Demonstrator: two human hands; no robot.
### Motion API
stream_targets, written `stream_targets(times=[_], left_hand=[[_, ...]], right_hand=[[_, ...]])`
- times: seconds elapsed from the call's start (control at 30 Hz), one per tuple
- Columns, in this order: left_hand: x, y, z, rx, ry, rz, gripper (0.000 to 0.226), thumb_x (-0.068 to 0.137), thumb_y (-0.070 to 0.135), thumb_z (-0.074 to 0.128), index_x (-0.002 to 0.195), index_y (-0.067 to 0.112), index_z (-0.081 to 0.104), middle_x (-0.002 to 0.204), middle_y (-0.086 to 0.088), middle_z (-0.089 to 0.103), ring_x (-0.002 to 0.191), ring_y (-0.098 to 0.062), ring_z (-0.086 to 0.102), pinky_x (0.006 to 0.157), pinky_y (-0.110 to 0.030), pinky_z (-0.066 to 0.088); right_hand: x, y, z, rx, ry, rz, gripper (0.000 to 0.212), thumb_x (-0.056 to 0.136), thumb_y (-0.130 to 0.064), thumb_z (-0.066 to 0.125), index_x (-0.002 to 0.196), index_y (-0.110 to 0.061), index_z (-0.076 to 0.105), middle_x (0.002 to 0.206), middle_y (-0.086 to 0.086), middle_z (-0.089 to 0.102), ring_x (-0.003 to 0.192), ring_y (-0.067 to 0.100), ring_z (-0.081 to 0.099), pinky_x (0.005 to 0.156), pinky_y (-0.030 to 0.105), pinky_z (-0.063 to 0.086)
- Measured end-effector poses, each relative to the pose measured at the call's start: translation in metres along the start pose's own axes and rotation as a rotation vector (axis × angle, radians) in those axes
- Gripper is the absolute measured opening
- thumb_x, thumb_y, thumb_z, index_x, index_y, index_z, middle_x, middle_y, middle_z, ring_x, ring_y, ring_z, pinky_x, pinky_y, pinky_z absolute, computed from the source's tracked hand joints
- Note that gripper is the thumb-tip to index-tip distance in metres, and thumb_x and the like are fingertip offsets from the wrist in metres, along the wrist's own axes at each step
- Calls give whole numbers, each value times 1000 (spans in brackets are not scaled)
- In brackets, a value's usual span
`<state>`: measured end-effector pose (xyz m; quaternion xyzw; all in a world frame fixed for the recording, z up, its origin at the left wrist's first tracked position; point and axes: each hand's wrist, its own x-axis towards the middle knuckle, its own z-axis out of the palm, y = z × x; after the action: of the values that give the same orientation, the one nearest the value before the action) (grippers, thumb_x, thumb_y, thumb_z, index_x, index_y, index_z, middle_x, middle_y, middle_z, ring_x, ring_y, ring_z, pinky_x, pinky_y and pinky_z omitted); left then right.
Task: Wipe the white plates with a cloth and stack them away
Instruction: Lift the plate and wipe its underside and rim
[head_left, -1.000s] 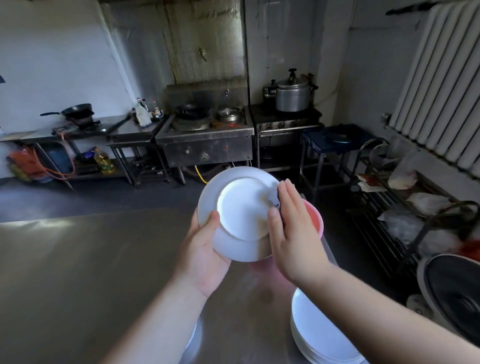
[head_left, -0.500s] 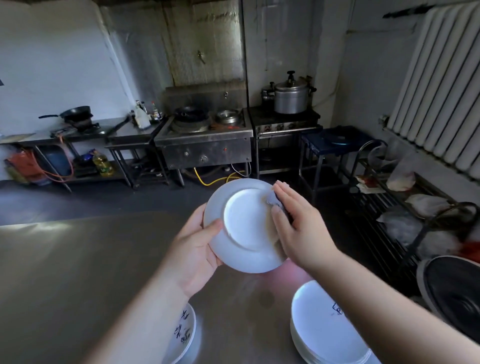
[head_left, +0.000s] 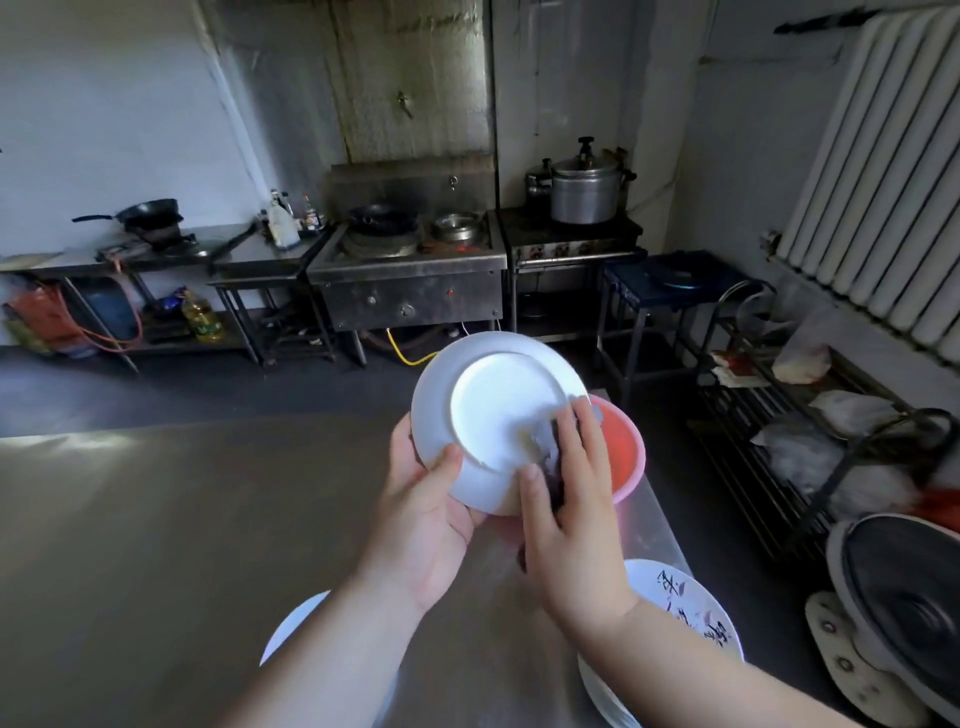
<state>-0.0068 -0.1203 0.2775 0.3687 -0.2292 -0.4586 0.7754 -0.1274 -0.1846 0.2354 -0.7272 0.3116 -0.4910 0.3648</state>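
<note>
Steel table (head_left: 156, 545) beneath: left grip (head_left: 421, 519) clasps the tilted plate (head_left: 493, 405) by its lower rim; right grip (head_left: 571, 525), fingers flat, presses the cloth (head_left: 543, 441) onto its underside; the stack (head_left: 691, 608) lies nearer the right.

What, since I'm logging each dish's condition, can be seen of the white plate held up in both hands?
The white plate is round, glossy, ceramic by its look. It is tilted with its underside and raised foot ring toward the camera, held above the steel table, in front of a pink basin. The left hand grips its lower left rim, thumb on the back; the right hand presses a grey cloth against its lower right.
</note>
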Motion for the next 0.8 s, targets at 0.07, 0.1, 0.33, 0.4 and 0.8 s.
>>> stream_targets(times=[0.07, 0.1, 0.33, 0.4, 0.8], left_hand=[[0, 7, -3, 66, -61, -19, 69, 91, 4, 62, 152, 32, 45, 149, -4, 61, 133, -32, 62, 89, -56, 59], [1, 13, -5, 86, -78, -35, 70, 91, 5, 62, 152, 34, 46, 148, -3, 61, 132, -30, 63, 86, -57, 59], [5, 21, -6, 114, -63, -101, 53, 100, 14, 52, 151, 31, 47, 147, -3, 63, 131, -31, 63, 85, -58, 60], [6, 7, -1, 72, 11, -31, 53, 100, 10, 52, 150, 29, 46, 146, -5, 63, 133, -34, 61, 97, -66, 54], [8, -29, 40, 47, 158, -1, 46, 108, 3, 46, 143, 33, 49, 133, -3, 71, 112, -25, 74, 79, -40, 64]], right_hand=[[19, 0, -14, 86, 70, 9, 50, 104, -15, 59, 153, -18, 48, 166, -12, 34, 153, -6, 24, 122, 14, 23], [32, 0, -23, 114, 60, 19, 47, 102, -6, 60, 147, -20, 57, 161, -14, 43, 149, -7, 32, 121, 17, 30], [70, 0, -41, -167, -121, -81, 48, 106, -29, 55, 150, -11, 54, 156, -20, 43, 145, -11, 34, 122, 17, 26], [34, 0, -20, -287, -153, -49, 74, 105, -56, 38, 160, -7, 34, 169, 2, 28, 158, 16, 21, 130, 31, 13], [-13, 6, -11, -421, -179, -5, 90, 103, -68, 8, 166, -4, 1, 174, 8, -16, 160, 30, -21, 131, 46, -2]])
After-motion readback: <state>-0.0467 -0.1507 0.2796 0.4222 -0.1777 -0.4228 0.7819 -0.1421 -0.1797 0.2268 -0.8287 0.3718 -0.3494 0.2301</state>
